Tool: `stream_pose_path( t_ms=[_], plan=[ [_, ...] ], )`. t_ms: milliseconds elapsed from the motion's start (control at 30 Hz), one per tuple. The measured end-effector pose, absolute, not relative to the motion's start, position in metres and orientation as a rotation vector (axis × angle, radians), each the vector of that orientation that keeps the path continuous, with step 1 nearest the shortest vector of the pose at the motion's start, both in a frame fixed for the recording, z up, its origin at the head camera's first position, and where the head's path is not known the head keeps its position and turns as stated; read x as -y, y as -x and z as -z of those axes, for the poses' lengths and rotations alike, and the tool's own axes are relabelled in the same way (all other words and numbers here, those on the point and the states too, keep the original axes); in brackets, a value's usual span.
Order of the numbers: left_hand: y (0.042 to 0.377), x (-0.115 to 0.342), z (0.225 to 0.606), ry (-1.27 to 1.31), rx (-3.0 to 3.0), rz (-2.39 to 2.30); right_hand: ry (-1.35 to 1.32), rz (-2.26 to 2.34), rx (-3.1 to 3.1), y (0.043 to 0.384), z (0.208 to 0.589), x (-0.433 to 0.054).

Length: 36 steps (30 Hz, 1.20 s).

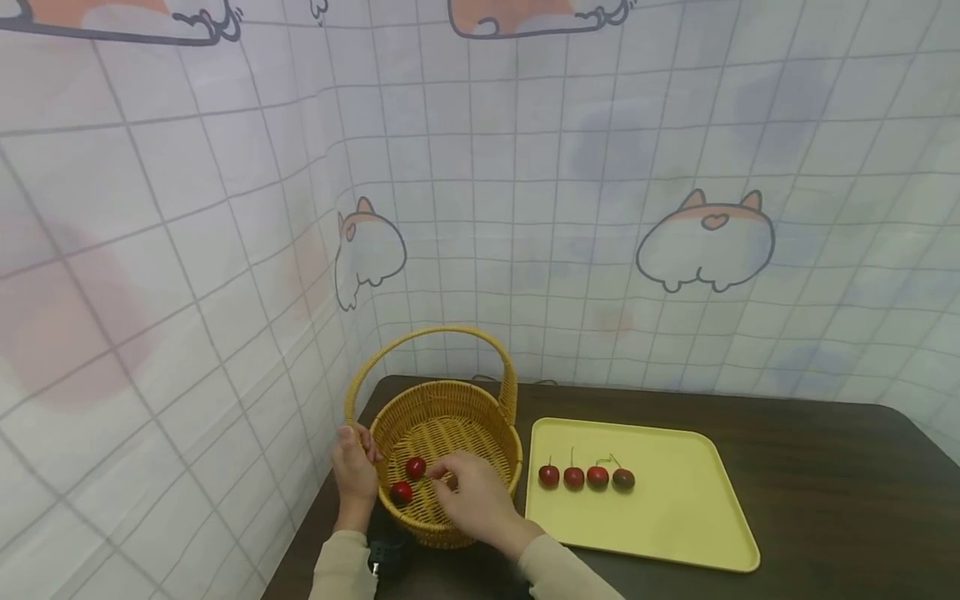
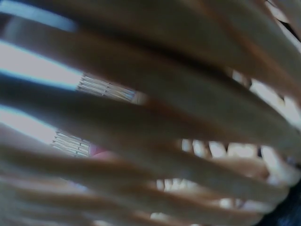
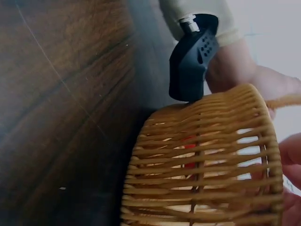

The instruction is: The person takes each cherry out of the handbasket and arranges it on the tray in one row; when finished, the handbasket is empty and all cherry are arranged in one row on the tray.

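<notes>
A yellow wicker basket with a tall arched handle stands at the left of the table, two red cherries inside it. My left hand grips the basket at the left foot of its handle. Reaching over the near right rim, my right hand has thumb and forefinger brought together at the side of one cherry, pinching it by its stem side. The other cherry lies nearer the left wall. In the left wrist view, blurred wicker strands fill the picture.
A pale yellow tray lies right of the basket, close to it. Several stemmed cherries sit in a row on its left half. The dark wooden table extends to the right; a patterned cloth wall rises behind.
</notes>
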<state>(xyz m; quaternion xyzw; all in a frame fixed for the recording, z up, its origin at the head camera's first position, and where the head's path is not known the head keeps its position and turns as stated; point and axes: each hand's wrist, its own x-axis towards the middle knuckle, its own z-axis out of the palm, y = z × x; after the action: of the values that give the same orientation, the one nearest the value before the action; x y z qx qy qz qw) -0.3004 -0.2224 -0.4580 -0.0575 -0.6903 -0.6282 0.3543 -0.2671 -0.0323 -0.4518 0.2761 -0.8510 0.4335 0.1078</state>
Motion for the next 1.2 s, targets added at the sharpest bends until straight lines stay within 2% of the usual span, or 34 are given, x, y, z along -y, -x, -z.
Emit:
stream_pose_path(
  t_ms=[200,467,867,1200],
  plan=[
    [0.3,0.222,0.458,0.19,1.785,1.63,-0.972,-1.11,2.775,0.275,0.448,0.048],
    [0.313,0.23,0.48,0.103,1.763,1.635,-0.976,-1.005,2.926,0.283,0.447,0.059],
    [0.318,0.231,0.487,-0.036,1.79,1.442,-1.018,-1.007,3.057,0.292,0.45,0.063],
    [0.319,0.229,0.486,-0.025,1.792,1.401,-1.232,-1.032,3.048,0.293,0.447,0.061]
  ],
)
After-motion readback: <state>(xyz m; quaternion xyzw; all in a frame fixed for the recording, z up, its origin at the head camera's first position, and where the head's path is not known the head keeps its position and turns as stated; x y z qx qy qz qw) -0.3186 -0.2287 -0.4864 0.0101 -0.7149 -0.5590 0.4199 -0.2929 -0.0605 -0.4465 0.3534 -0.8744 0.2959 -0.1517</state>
